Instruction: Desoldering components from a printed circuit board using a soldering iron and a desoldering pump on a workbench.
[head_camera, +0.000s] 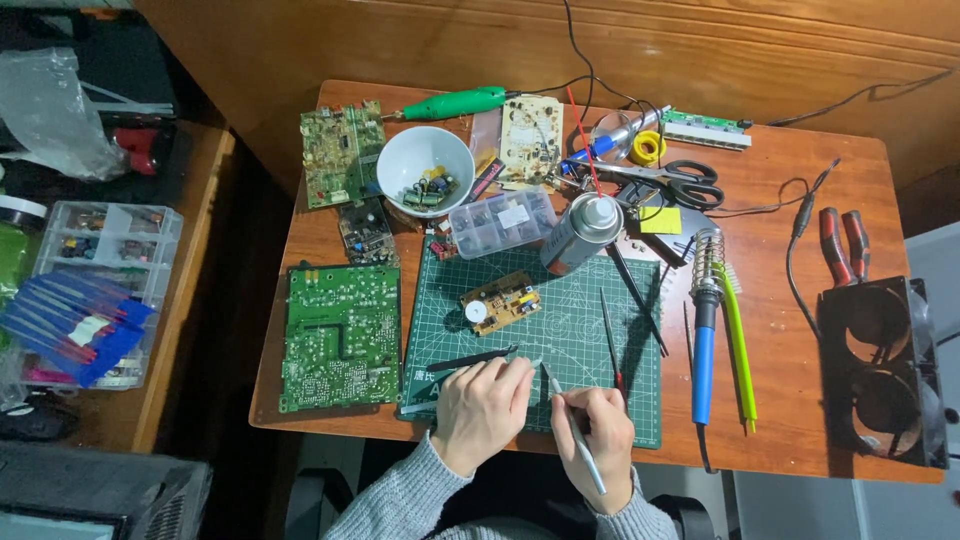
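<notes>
On green mat (560, 330), right hand (598, 435) around tweezers (575, 430).

Both hands (535, 415) close together, prob. curled

Light even, cool, moderately bright over the wooden table (800, 400). Short soft shadows fall right of the tools on the green cutting mat (590, 330), so the source is probably overhead-left. Mild glare on the spray can (583, 232) top. Left margin dim, slightly soft. Wide-lens bowing at the table's edges. Centre sharp.
</notes>
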